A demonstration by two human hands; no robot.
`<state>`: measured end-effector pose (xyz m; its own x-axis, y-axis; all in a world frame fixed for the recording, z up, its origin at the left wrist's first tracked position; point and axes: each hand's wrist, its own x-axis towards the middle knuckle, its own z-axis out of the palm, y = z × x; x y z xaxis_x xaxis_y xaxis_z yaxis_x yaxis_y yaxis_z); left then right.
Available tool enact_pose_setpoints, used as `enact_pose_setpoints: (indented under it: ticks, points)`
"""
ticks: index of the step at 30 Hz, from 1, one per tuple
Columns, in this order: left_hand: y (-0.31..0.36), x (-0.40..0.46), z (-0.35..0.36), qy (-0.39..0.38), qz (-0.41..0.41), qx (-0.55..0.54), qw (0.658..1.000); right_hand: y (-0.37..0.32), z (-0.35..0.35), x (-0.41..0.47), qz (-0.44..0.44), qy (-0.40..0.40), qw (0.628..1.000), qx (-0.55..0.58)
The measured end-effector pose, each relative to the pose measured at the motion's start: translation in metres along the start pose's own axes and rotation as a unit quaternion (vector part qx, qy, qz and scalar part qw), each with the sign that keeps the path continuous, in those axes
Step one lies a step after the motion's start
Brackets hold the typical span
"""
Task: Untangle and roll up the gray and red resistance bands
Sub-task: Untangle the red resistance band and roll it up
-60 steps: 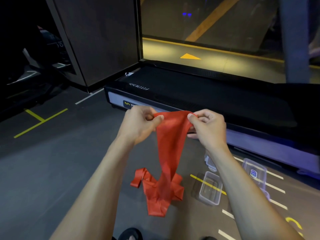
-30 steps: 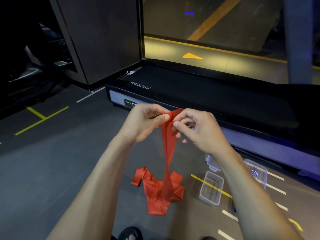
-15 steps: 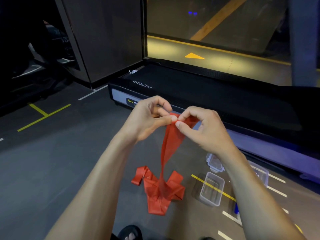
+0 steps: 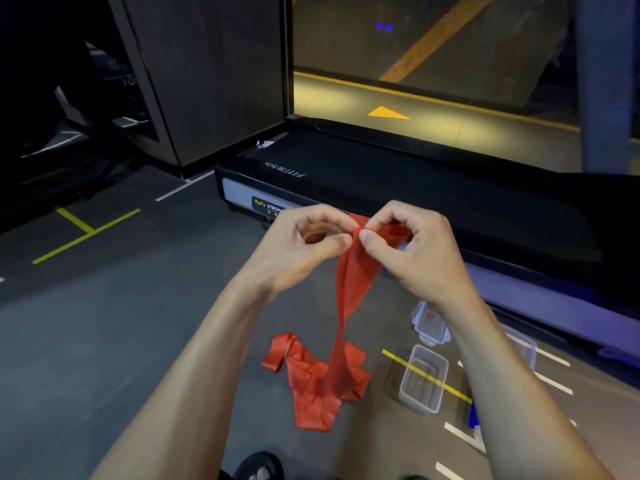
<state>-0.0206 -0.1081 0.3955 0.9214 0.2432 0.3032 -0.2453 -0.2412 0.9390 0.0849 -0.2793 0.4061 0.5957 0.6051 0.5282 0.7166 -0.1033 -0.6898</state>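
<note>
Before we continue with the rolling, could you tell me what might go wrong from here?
Both hands, left hand and right hand, only pinch the top of the red band, so it may slip. The hanging part looks twisted and ends in a crumpled heap on the floor, so the twist could get rolled in.

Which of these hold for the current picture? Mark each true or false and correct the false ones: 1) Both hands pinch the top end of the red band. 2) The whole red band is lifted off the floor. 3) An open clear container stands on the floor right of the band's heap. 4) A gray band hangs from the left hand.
1) True: the left hand and right hand pinch the top end of the red band.
2) False: its lower part lies in a crumpled heap on the floor.
3) True: the clear container stands right of the heap.
4) False: no gray band is visible; the left hand holds only the red band.
</note>
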Motion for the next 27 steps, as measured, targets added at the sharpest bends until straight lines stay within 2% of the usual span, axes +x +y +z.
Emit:
enact_pose_setpoints:
  ticks: [9, 16, 27]
  points:
    - [-0.004, 0.001, 0.006, 0.071, 0.015, 0.001, 0.997, 0.005, -0.003, 0.0, 0.011, 0.002, 0.999, 0.041]
    - [0.0, 0.002, 0.01, 0.081, 0.004, -0.041, 0.996, 0.006, -0.006, -0.001, 0.03, 0.028, 0.995, 0.093]
    - [0.001, 0.002, 0.015, 0.093, -0.001, -0.046, 0.995, 0.004, -0.004, 0.0, 0.039, 0.052, 0.993, 0.099]
